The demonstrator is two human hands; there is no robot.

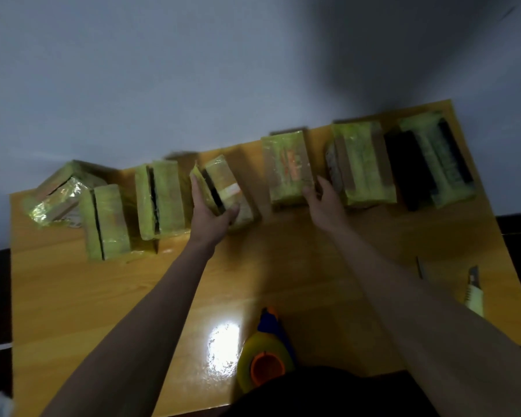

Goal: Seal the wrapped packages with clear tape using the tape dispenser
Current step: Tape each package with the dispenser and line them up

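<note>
- Head view: left hand (214,210) grips one tilted package (223,188), probably to pull it close for taping.
- Right hand (324,200) rests relaxed on the next package (288,167), steadying it.
- Dispenser (265,356) lies untouched on the table (73,296), near the body.

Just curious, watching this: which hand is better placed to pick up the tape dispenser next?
Probably the right hand: it only touches a package's corner, while the left hand grips another package. The tape dispenser lies between both arms.

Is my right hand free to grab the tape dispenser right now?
Probably yes. The right hand only touches a package with loose fingers, and the tape dispenser sits near the table's front edge with nothing blocking it.
</note>
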